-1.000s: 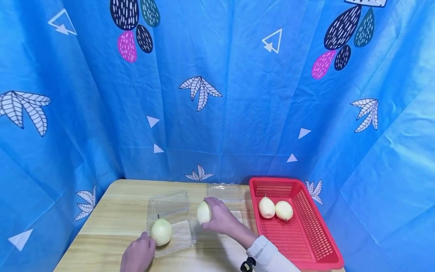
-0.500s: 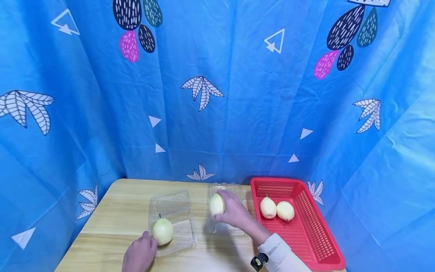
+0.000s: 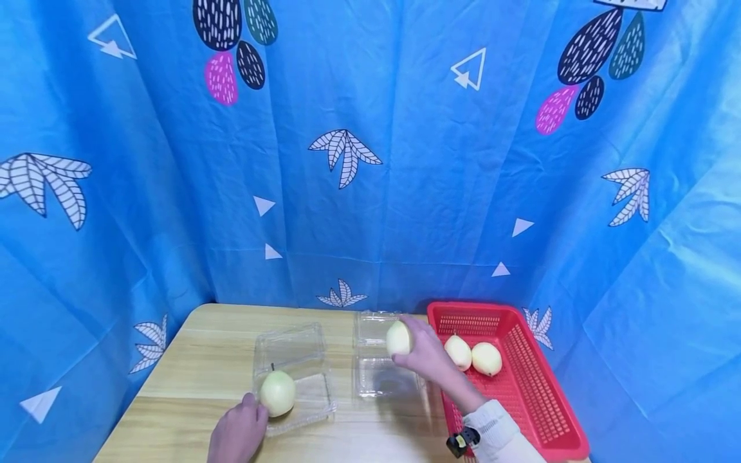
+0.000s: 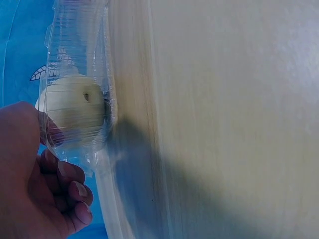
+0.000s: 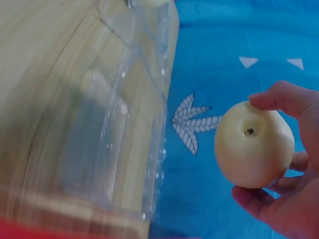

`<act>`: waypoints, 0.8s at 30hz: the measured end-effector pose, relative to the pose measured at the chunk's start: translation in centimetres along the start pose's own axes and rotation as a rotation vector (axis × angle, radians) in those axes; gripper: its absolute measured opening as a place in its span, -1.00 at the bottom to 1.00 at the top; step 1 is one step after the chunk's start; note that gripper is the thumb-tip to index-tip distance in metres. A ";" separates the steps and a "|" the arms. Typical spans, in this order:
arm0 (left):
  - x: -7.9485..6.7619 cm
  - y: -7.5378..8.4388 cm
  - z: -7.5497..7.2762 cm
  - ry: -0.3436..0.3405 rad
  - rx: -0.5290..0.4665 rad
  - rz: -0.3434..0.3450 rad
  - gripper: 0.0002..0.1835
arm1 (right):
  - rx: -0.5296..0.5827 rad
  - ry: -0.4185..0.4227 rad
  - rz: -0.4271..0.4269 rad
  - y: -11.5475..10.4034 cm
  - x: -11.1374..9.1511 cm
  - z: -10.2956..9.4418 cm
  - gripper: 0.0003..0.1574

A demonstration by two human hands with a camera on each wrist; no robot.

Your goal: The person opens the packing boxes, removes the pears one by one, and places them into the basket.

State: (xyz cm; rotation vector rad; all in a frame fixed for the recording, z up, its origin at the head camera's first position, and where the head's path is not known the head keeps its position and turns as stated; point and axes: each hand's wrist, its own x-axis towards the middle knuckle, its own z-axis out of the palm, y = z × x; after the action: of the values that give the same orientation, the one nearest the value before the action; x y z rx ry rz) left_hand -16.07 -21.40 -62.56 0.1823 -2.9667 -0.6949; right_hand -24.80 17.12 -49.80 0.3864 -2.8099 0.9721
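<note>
My right hand (image 3: 424,347) grips a pale yellow pear (image 3: 399,339) between thumb and fingers, raised over the right side of the farther clear plastic clamshell box (image 3: 370,379). In the right wrist view the dimpled end of that pear (image 5: 254,149) faces the camera. On the left, my left hand (image 3: 238,427) pinches the near left rim of another open clamshell box (image 3: 312,395). One pear (image 3: 277,393) sits in this box, stem up. The left wrist view shows the pear (image 4: 75,102) through the clear wall, with the other fingers (image 4: 75,191) curled below the rim.
A red perforated plastic basket (image 3: 509,424) stands at the right of the wooden table (image 3: 191,379), with two pears (image 3: 486,359) near its back left. A blue patterned curtain (image 3: 347,225) hangs behind and at both sides.
My right hand has carried its pear rightward, from between the two boxes to the farther box's right side, close to the basket. My left hand has stayed on its box.
</note>
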 end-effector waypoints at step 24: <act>0.1 0.1 0.0 0.000 0.005 -0.009 -0.76 | -0.063 0.087 0.130 7.5 -1.1 -4.2 0.09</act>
State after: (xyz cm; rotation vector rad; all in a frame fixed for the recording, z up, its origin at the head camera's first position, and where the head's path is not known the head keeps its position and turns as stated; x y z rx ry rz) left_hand -16.18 -21.30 -62.54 0.1964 -2.9703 -0.6881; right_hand -25.63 25.61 -51.17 0.1521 -2.8067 0.8988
